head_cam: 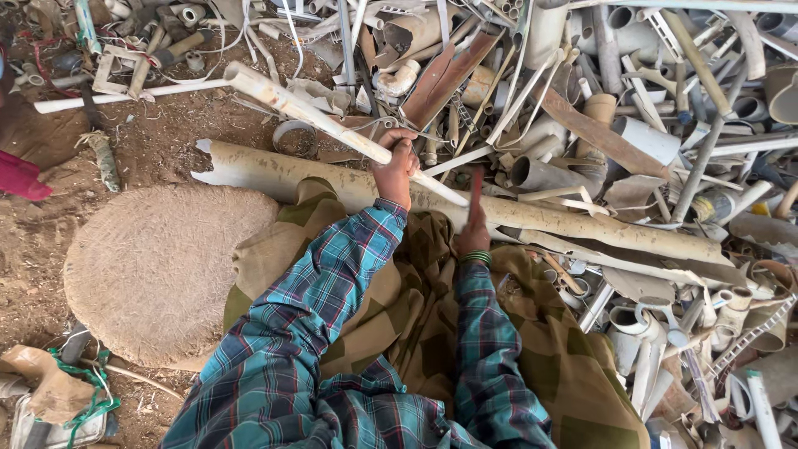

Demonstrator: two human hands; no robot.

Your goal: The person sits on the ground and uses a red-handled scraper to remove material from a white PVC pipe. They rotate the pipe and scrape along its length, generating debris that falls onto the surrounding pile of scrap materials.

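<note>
My left hand (396, 165) is closed around a long dirty white plastic pipe (307, 114) that slants from upper left down to the right. Below it, my right hand (474, 234) grips a thin reddish-brown tool (476, 195), blurred and held upright; I cannot tell what kind it is. A wide cracked beige pipe (582, 223) lies across my lap under both hands. Both arms wear blue plaid sleeves, and green bangles circle the right wrist.
A big heap of broken pipes, fittings and plastic scrap (632, 100) fills the right and top. A round woven mat (158, 266) lies on the dirt at left. A bag with a green strap (58, 391) sits at bottom left. Red cloth (21, 176) shows at the left edge.
</note>
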